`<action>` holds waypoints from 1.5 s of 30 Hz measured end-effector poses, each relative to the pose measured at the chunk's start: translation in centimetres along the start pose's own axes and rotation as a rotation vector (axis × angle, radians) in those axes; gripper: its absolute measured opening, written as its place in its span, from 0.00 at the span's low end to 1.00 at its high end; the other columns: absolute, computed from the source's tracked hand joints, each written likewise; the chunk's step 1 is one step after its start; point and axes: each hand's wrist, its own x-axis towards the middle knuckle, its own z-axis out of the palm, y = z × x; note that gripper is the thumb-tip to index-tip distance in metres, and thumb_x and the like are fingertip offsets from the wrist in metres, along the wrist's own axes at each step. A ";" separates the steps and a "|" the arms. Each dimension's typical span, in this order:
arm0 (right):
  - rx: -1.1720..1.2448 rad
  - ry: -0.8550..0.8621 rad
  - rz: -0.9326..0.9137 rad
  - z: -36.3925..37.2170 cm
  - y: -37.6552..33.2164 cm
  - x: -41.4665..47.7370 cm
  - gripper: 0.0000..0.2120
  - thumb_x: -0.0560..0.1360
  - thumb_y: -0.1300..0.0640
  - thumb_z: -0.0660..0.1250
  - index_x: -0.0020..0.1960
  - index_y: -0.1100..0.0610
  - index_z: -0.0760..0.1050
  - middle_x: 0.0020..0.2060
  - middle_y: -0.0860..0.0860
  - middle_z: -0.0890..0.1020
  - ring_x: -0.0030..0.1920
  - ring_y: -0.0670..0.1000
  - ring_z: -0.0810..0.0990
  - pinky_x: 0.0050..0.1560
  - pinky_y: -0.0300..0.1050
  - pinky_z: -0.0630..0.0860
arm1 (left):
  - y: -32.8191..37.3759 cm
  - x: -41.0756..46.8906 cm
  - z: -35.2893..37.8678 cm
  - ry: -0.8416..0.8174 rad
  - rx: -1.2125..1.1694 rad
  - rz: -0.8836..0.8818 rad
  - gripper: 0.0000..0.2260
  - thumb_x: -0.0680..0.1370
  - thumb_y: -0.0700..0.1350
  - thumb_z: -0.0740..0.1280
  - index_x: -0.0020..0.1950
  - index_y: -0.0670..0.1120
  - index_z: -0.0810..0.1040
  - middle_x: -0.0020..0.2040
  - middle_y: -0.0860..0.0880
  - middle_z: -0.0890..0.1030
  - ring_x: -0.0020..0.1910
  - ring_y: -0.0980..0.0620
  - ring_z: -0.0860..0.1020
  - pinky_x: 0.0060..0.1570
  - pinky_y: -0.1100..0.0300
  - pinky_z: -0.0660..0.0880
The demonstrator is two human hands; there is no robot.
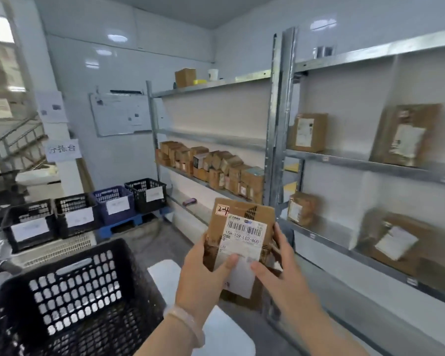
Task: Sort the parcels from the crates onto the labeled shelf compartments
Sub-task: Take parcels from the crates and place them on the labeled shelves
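The left grip [203,274] and the right grip [283,268] are both grasping a brown parcel [238,214] between them, thumbs pressing on its white label [244,235]. A black crate [75,291] is sitting just left of the left grip. Metal shelves [370,167] carrying other parcels are standing to the right of the right grip.

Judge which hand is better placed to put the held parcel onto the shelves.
Right, probably. The right hand grips the parcel on its edge nearest the shelving, which stands to the person's right. The left hand holds the far edge, beside the black crate, and would reach across.
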 end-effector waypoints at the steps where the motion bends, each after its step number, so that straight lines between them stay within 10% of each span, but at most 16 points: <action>1: 0.017 0.048 -0.001 -3.2 0.2 -0.1 0.38 0.73 0.50 0.73 0.65 0.20 0.53 0.60 0.21 0.68 0.62 0.27 0.67 0.55 0.32 0.72 | 0.7 0.1 2.8 -0.054 0.022 0.016 0.26 0.71 0.55 0.76 0.67 0.65 0.71 0.59 0.61 0.81 0.59 0.59 0.79 0.58 0.52 0.78; 8: -0.031 0.299 0.015 -20.6 0.2 -2.4 0.33 0.67 0.44 0.71 0.68 0.30 0.62 0.61 0.26 0.72 0.65 0.35 0.70 0.50 0.31 0.75 | 5.3 -0.9 18.4 -0.323 0.269 0.271 0.40 0.71 0.67 0.68 0.69 0.80 0.39 0.69 0.63 0.65 0.68 0.58 0.65 0.70 0.54 0.67; 19: -0.370 0.557 0.014 -41.3 -1.8 -9.4 0.32 0.74 0.50 0.71 0.70 0.30 0.60 0.67 0.36 0.71 0.67 0.37 0.69 0.66 0.49 0.72 | 13.1 -4.9 39.0 -0.599 -0.101 0.420 0.41 0.69 0.62 0.74 0.71 0.79 0.49 0.75 0.62 0.62 0.75 0.58 0.60 0.74 0.47 0.62; 26: -0.694 0.706 0.063 -48.4 -3.5 -12.5 0.36 0.72 0.44 0.70 0.69 0.24 0.52 0.62 0.22 0.65 0.64 0.27 0.63 0.65 0.46 0.71 | 17.3 -6.3 48.2 -0.707 -0.201 0.516 0.42 0.71 0.56 0.76 0.69 0.81 0.48 0.73 0.60 0.63 0.73 0.57 0.61 0.73 0.46 0.64; 42: -1.249 1.021 0.229 -59.2 -4.1 -15.2 0.37 0.74 0.41 0.67 0.73 0.31 0.47 0.70 0.31 0.59 0.65 0.26 0.56 0.61 0.25 0.57 | 23.2 -7.1 67.3 -0.879 -0.458 0.701 0.43 0.72 0.55 0.75 0.68 0.82 0.45 0.70 0.69 0.58 0.73 0.56 0.59 0.72 0.48 0.64; 45: -1.333 1.041 0.291 -60.8 -4.5 -16.0 0.36 0.75 0.40 0.64 0.72 0.29 0.43 0.71 0.28 0.54 0.69 0.28 0.48 0.71 0.37 0.56 | 24.7 -8.3 69.8 -0.882 -0.472 0.759 0.44 0.72 0.54 0.75 0.68 0.81 0.45 0.72 0.65 0.59 0.72 0.55 0.58 0.71 0.47 0.63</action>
